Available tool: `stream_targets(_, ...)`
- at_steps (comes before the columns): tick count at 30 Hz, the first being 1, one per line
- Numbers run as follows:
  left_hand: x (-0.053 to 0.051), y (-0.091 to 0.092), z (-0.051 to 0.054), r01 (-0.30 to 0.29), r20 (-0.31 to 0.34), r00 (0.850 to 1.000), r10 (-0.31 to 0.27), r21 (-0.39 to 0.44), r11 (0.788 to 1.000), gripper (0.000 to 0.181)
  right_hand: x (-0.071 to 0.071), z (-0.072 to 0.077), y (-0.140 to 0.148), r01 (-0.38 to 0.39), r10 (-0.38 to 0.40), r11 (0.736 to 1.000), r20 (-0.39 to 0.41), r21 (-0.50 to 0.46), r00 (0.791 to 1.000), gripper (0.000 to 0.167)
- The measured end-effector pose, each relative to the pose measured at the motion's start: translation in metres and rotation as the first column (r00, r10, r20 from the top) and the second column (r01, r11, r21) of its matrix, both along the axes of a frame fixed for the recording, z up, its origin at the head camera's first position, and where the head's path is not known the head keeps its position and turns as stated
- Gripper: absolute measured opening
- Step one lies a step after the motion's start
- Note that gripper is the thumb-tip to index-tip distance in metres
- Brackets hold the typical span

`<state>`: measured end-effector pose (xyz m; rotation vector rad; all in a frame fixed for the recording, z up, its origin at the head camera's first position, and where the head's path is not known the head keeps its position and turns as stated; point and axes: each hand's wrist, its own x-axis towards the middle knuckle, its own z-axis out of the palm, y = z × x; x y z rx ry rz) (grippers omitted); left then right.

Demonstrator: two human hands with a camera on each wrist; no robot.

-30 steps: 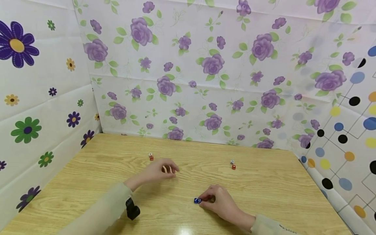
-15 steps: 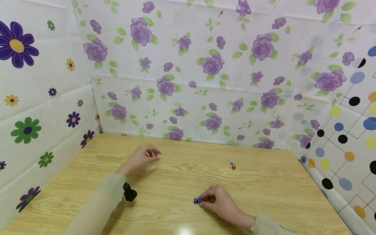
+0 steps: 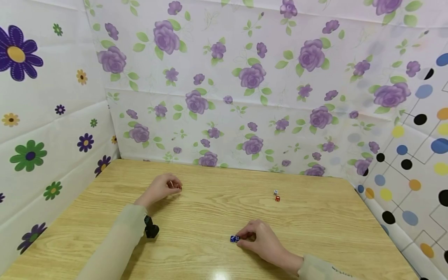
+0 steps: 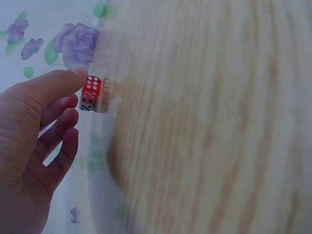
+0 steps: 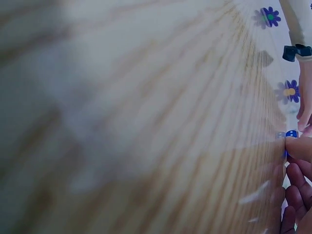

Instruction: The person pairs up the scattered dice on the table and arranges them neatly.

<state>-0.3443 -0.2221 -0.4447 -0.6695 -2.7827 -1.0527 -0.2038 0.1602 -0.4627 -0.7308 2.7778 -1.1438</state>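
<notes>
Blue dice (image 3: 232,238) side by side, a red die (image 4: 91,84) pinched at the left

Nearest, the right hand (image 3: 260,241) pinches the right one of the two blue dice, which sit in line on the counter (image 3: 210,249); their alignment looks done, with only letting go left. A black wrist camera (image 3: 151,228) hangs at the left sleeve (image 3: 120,233). Farther out to the right, a second red die (image 3: 277,198) lies just beside a second white die (image 3: 275,192), set askew, with no hand on them; straightening that pair would seem to remain. Farthest, the left hand (image 3: 161,189) has its grip closed on the red die, with a white die (image 4: 87,106) just beside it; that pair seems to be the one being worked on. Behind stands flowered cloth (image 3: 224,132).
</notes>
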Motion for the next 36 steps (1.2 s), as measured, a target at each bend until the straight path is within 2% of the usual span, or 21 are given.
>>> stream_targets(5, -0.001, -0.003, -0.007, -0.03, 0.013, 0.999, 0.03, 0.006, 1.0, 0.012, 0.0, -0.001, 0.0, 0.006, -0.006, 1.0, 0.001, -0.001, 1.0, 0.012)
stream_targets(13, 0.001, -0.002, -0.009, -0.067, 0.045, 0.997, 0.065, 0.025, 0.997, 0.008, 0.001, -0.001, 0.0, 0.002, -0.002, 1.0, -0.01, -0.012, 1.0, 0.012)
stream_targets(20, 0.001, -0.004, -0.011, -0.068, 0.009, 0.998, 0.068, 0.005, 0.998, 0.008, 0.0, 0.0, 0.0, 0.004, -0.004, 1.0, -0.009, -0.016, 1.0, 0.012)
stream_targets(36, 0.0, -0.009, -0.012, -0.086, 0.033, 0.996, 0.085, 0.013, 0.996, 0.007, 0.0, -0.001, 0.0, 0.001, -0.001, 1.0, 0.011, -0.026, 1.0, 0.012)
